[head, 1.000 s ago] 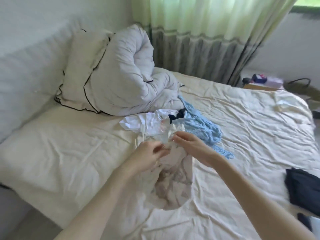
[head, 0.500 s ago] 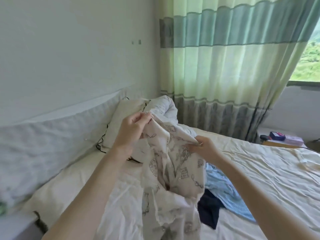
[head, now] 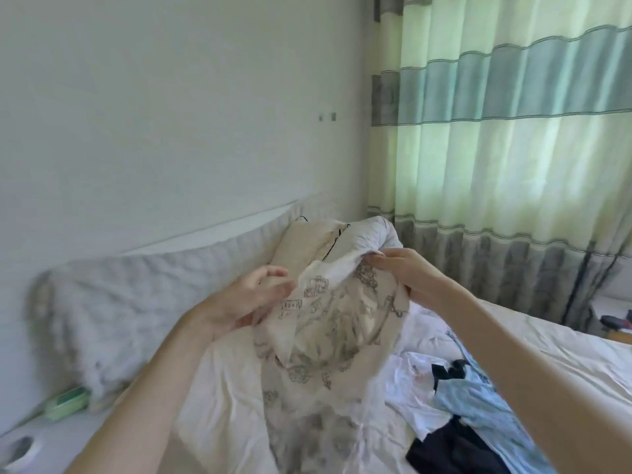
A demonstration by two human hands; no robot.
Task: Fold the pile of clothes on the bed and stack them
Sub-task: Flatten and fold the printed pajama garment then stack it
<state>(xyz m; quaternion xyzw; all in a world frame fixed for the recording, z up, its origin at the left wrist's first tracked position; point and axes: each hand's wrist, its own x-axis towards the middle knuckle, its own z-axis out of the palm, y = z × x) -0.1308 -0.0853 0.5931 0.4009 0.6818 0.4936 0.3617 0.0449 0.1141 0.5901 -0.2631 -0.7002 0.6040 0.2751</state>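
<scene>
The crumpled cream garment with grey printed drawings (head: 328, 313) hangs bunched above the bed (head: 547, 340); right hand (head: 407, 271) fingers pinch its top edge, left hand (head: 246, 299) fingers curl against its side.

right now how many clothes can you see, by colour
cream printed garment held up by both hands: 1
white crumpled garment on the bed: 1
light blue knit garment: 1
dark navy garment: 1
total: 4

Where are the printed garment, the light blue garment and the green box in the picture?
printed garment (head: 328, 323): head view, on its hanging front.
light blue garment (head: 478, 405): head view, on its crumpled middle.
green box (head: 66, 403): head view, on its top.
</scene>
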